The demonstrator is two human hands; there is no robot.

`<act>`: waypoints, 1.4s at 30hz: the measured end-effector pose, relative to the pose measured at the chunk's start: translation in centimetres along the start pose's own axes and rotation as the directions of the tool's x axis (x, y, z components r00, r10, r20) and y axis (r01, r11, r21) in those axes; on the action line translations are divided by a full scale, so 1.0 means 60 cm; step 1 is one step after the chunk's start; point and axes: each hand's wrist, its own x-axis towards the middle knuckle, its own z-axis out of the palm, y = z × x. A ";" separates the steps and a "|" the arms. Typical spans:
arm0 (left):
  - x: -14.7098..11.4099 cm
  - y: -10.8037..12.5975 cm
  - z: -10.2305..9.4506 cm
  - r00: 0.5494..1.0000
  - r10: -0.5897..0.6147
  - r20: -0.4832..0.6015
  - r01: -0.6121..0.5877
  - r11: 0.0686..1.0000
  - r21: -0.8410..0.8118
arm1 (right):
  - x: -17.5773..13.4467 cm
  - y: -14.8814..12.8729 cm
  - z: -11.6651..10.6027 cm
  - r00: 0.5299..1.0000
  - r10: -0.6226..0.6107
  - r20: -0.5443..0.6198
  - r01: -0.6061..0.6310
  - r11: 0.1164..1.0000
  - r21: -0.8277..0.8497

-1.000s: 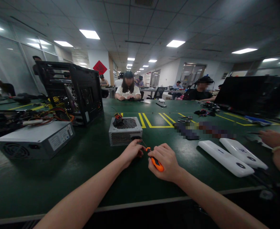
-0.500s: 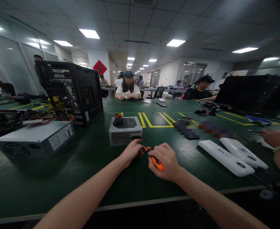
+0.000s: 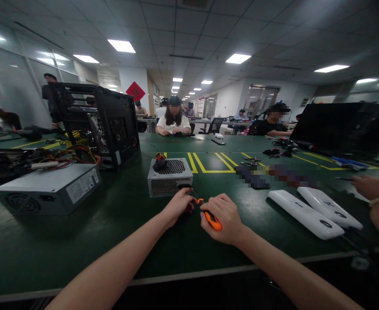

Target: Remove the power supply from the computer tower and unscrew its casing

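Observation:
A grey computer power supply with honeycomb vents stands on the green table, a bundle of wires on top. My right hand is wrapped round the orange-and-black handle of a screwdriver. Its thin shaft points up and left to the power supply's lower right corner, by a black socket. My left hand is at that same corner, fingers curled close together beside the shaft. Whatever the left fingertips pinch, if anything, is hidden.
To the left lie a second power supply and an open black computer case. Two white devices with cables lie at right, near another person's hand. Small tools and blurred items lie beyond them. A person sits opposite.
My hands, the screwdriver and the power supply stay practically still. A standing person in the left background shows more from behind the computer case.

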 end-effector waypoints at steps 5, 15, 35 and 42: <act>-0.001 0.001 0.001 1.000 -0.007 -0.006 0.007 1.000 -0.004 | 0.002 -0.002 -0.002 1.000 0.013 -0.016 -0.013 1.000 0.003; 0.006 -0.006 -0.003 1.000 0.001 0.015 0.000 1.000 -0.015 | 0.000 -0.003 0.002 0.999 0.042 0.014 -0.042 0.999 0.006; -0.001 0.016 -0.022 0.990 -0.134 0.033 0.137 0.983 -0.125 | 0.003 -0.008 -0.003 0.978 -0.075 0.194 0.087 0.995 -0.056; -0.006 0.020 -0.022 0.988 -0.153 0.006 0.152 0.974 -0.170 | -0.003 -0.005 0.006 0.998 0.022 0.055 -0.022 1.000 0.011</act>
